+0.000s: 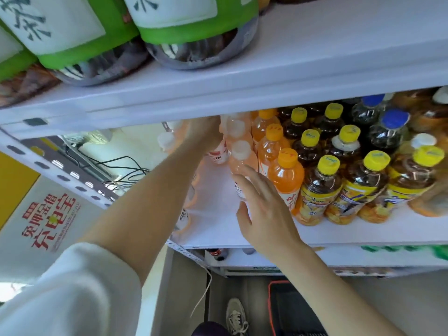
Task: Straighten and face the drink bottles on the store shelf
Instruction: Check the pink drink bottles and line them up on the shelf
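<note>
Head camera, looking down along two outstretched arms: nearest the lens, a white sleeve (72,287) covers the left arm, and below it a pale laced shoe (236,316) stands on the floor beside a black basket (291,311) with a red rim. Further out, the right hand (261,204) lies open, fingers spread and straight, its fingertips (244,183) touching the side of a peach drink bottle (241,163) with a white cap, which stands upright toward the front of the white middle shelf (213,214). Just right of that bottle, orange soda bottles (286,175) with orange caps stand in a file running back, and beside them tea bottles (320,190) with yellow caps and yellow labels fill several close rows. Dark bottles with blue caps (392,122) stand behind those, toward the right. The left hand (203,134) reaches deeper into the same shelf, among more white-capped peach bottles at the back left. Its fingers are hidden under the lip of the upper shelf (242,88), so whether it grips anything cannot be told. Off to the left, past the perforated shelf upright, a grey panel bears a sign (51,221) in red characters, with black cables (116,170) trailing above it. Farthest up, the upper shelf carries large bottles wrapped in green labels (194,27) with white patches and dark characters.
</note>
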`<state>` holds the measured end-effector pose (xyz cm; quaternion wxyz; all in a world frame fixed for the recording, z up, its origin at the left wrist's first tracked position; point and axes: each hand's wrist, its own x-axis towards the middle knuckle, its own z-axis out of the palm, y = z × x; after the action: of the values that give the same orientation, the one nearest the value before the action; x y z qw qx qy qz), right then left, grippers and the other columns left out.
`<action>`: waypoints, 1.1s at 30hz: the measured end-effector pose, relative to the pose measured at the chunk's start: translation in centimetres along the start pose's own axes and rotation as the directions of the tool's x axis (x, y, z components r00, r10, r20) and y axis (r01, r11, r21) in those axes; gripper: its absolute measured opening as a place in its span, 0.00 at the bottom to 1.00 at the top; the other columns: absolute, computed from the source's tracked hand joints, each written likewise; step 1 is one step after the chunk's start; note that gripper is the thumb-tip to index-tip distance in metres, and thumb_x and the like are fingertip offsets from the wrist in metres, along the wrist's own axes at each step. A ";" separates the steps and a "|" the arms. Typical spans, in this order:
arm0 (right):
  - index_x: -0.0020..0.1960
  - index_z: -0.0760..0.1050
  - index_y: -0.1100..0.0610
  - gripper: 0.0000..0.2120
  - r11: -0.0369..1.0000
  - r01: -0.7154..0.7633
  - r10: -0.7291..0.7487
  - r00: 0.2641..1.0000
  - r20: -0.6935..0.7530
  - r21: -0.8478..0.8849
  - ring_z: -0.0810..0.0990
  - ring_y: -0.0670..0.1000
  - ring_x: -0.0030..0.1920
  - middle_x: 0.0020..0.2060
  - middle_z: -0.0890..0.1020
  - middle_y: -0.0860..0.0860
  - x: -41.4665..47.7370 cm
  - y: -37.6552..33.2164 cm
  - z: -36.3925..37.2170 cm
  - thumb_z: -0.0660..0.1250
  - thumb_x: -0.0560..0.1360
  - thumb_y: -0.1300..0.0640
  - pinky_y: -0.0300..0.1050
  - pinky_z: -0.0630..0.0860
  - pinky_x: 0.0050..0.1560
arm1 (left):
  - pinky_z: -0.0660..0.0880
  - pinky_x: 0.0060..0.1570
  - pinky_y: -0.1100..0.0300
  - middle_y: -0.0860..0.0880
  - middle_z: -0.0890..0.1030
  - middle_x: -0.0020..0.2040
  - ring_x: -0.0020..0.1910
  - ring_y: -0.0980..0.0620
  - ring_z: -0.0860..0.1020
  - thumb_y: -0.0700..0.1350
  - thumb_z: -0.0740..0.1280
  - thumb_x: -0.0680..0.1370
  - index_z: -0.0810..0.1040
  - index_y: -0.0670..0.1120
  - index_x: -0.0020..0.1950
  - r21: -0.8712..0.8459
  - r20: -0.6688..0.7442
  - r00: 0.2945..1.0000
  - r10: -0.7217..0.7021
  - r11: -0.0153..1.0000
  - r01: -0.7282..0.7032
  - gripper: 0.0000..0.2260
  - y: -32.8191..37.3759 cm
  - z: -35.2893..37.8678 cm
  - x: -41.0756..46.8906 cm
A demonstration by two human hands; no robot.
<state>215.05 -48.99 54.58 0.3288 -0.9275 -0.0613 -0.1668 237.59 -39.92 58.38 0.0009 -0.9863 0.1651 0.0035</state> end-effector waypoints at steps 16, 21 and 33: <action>0.65 0.76 0.49 0.30 -0.156 -0.811 0.210 0.530 0.822 0.563 0.84 0.62 0.53 0.59 0.82 0.58 -7.8 2.4 -2.4 0.62 0.71 0.31 0.52 0.82 0.41 | 0.67 0.32 0.61 0.58 0.75 0.33 0.32 0.55 0.72 0.49 0.63 0.77 0.73 0.51 0.44 -0.735 -0.315 0.926 -0.207 0.671 -0.100 0.03 1.4 -6.1 -25.1; 0.60 0.79 0.59 0.31 -0.269 -0.730 0.149 0.613 0.776 0.628 0.83 0.60 0.35 0.50 0.83 0.64 -10.6 1.8 -4.4 0.70 0.68 0.37 0.44 0.78 0.26 | 0.71 0.41 0.58 0.44 0.77 0.41 0.40 0.49 0.75 0.49 0.64 0.78 0.77 0.45 0.51 -0.958 -0.212 0.934 -0.289 0.252 -0.140 0.08 3.3 -6.0 -28.2; 0.60 0.71 0.49 0.30 0.375 -0.353 0.343 0.912 0.226 0.857 0.84 0.56 0.50 0.55 0.80 0.52 -12.3 -2.4 -6.3 0.80 0.62 0.52 0.53 0.83 0.43 | 0.81 0.52 0.47 0.43 0.84 0.55 0.53 0.43 0.83 0.51 0.78 0.68 0.71 0.46 0.67 -0.960 0.170 0.964 -0.203 -0.255 0.116 0.32 7.8 -2.8 -28.5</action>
<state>201.26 -51.09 56.27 0.7881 -0.6122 0.0559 -0.0330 208.13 -38.05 61.39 -0.7741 -0.6239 -0.0310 0.1032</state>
